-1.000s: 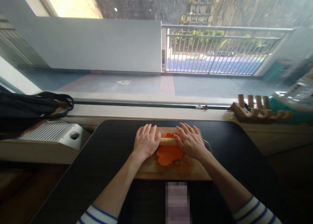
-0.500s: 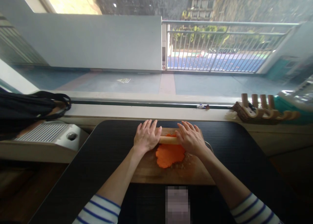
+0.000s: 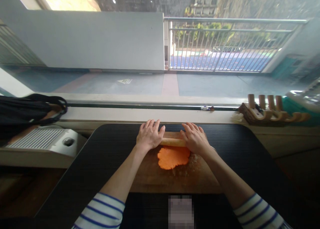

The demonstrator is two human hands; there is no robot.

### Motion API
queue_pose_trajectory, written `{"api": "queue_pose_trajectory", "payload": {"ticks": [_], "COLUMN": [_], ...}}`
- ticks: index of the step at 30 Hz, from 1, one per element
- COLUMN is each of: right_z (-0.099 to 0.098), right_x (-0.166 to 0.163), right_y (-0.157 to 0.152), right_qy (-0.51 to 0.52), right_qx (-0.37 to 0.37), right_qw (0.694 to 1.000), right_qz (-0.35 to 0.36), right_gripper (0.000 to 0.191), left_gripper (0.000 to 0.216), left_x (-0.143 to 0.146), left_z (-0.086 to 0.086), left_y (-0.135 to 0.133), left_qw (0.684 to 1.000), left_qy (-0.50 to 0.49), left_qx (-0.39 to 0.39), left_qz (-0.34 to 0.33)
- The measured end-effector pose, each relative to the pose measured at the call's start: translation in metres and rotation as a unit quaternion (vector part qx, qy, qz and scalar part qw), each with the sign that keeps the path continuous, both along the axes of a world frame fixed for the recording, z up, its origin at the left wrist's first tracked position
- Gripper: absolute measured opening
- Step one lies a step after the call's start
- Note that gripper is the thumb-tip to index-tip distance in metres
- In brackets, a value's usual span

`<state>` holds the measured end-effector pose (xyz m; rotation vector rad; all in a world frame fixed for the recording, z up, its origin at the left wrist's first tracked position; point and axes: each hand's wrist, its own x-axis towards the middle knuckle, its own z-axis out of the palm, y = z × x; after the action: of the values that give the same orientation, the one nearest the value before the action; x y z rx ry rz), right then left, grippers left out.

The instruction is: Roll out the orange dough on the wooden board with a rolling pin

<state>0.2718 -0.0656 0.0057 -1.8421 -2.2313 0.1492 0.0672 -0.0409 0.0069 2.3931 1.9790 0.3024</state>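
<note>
A flat sheet of orange dough (image 3: 173, 156) lies on a wooden board (image 3: 175, 177) on a black table (image 3: 105, 155). A pale wooden rolling pin (image 3: 173, 142) lies across the far edge of the dough. My left hand (image 3: 149, 134) presses flat on the pin's left end, fingers stretched out. My right hand (image 3: 195, 137) presses flat on its right end, fingers spread the same way. Both ends of the pin are hidden under my palms.
A white appliance with a grille (image 3: 40, 142) stands left of the table, a black bag (image 3: 27, 111) behind it. A wooden peg rack (image 3: 268, 112) sits on the window sill at the right. A window with a balcony railing (image 3: 225, 44) lies beyond.
Both hands have pushed the rolling pin away from me to the dough's far edge, so more of the flattened orange sheet shows below the pin.
</note>
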Motion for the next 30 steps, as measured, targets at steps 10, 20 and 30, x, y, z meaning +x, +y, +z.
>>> {"api": "queue_pose_trajectory", "payload": {"ticks": [10, 20, 30], "right_z": [0.006, 0.007, 0.0], "right_x": [0.0, -0.002, -0.004], "right_y": [0.018, 0.03, -0.012], "right_qy": [0.003, 0.006, -0.051], "right_qx": [-0.034, -0.08, 0.008], "right_qw": [0.999, 0.996, 0.999], "right_qz": [0.0, -0.044, 0.003], "right_gripper": [0.037, 0.035, 0.047], "left_gripper": [0.056, 0.05, 0.051], "left_x": [0.001, 0.002, 0.001], "left_z": [-0.002, -0.002, -0.003], "left_y": [0.014, 0.019, -0.025], "left_qw": [1.0, 1.0, 0.999], "left_qy": [-0.02, -0.024, 0.03], "left_qx": [0.001, 0.016, 0.043], "left_qz": [-0.007, -0.006, 0.005]}}
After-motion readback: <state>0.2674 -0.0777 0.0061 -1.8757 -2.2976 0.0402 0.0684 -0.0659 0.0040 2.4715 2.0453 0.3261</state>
